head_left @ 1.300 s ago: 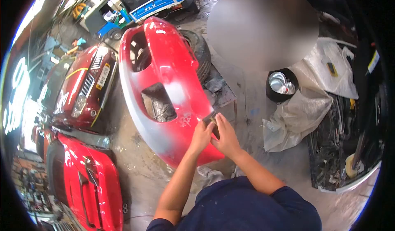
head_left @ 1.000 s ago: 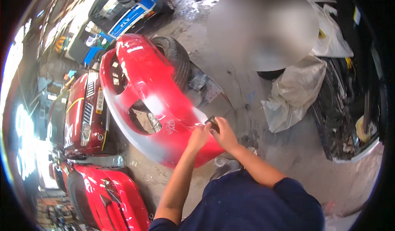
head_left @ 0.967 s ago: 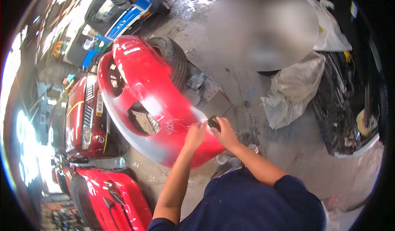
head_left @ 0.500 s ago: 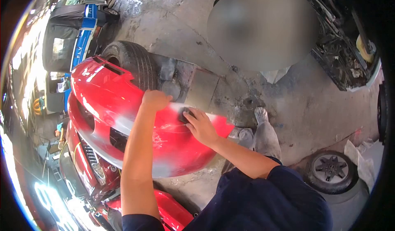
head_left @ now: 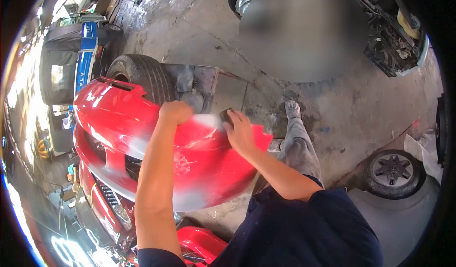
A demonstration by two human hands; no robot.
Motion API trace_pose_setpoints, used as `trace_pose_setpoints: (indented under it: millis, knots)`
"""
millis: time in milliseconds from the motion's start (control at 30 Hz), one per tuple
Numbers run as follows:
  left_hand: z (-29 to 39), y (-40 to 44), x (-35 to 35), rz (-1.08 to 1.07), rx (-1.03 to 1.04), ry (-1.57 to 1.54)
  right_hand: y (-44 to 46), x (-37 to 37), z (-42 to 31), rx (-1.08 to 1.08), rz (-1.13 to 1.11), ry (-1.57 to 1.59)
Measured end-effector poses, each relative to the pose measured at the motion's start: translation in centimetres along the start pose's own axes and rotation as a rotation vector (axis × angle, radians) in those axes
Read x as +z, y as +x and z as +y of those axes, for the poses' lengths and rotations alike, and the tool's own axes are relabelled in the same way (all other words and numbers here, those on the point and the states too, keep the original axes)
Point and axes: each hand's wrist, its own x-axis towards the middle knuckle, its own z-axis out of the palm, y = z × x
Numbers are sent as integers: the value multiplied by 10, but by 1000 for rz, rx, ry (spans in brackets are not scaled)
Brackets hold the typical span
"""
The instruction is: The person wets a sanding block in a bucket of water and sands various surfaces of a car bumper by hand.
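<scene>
Bumper (head_left: 213, 160) across left-centre of frame, both my hands at its upper edge.
My right hand (head_left: 239, 128) grips a small dark block (head_left: 226, 116) just right of a pale patch (head_left: 206, 120) on the red; my left hand (head_left: 175, 111) is bent over the edge left of that patch, fingers mostly hidden, can't tell if it's gripping. Tire (head_left: 151, 79) at upper left, just above the bumper; wheel (head_left: 392, 169) at lower right; blue-striped vehicle (head_left: 88, 53) upper left; dark-red car (head_left: 105, 212) lower left, partly behind the bumper; another red part (head_left: 202, 242) bottom centre.
</scene>
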Motion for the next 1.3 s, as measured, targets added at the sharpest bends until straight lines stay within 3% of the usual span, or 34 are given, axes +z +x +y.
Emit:
trace_pose_setpoints:
  millis: [67,100,133,200,300,400,433,533,567,667,700,800,933,967,1067,1233,1300]
  knots:
    - [1,4,-1,7,-26,-16,-1,2,-12,38,-9,-34]
    - [1,8,-3,17,-7,0,-14,-3,-37,-71,-102,-42]
    - [-2,9,-2,21,9,12,-25,2,-40,-174,-52,44]
    - [-3,6,6,7,17,25,-10,2,-19,-75,-45,3]
    - [-3,5,5,18,3,3,11,20,23,136,154,-49]
    - [4,4,-9,36,-4,-38,-16,-2,-28,-164,-51,3]
    - [6,1,-11,13,-13,-34,-8,-2,-20,-131,-91,-16]
    - [0,1,0,3,-41,-6,20,4,24,218,84,23]
    - [-1,8,6,7,-39,1,12,9,23,144,93,-74]
    - [3,9,-1,12,-24,-9,-18,-10,-24,-119,-134,16]
    - [1,7,8,8,-16,-17,-9,-12,-15,-122,-120,-40]
    - [-5,8,7,31,-17,-31,8,9,36,168,96,-64]
    - [7,2,-11,0,-26,-76,-36,-11,-14,-145,-87,25]
    - [5,-1,-10,-18,-33,-80,-30,-9,1,-133,-76,-53]
    - [8,-4,-6,6,-73,-27,-14,-2,46,258,75,55]
    - [5,3,0,-17,-54,-28,-40,-5,1,-203,30,152]
    - [0,5,1,-11,-45,-7,-39,9,55,77,106,103]
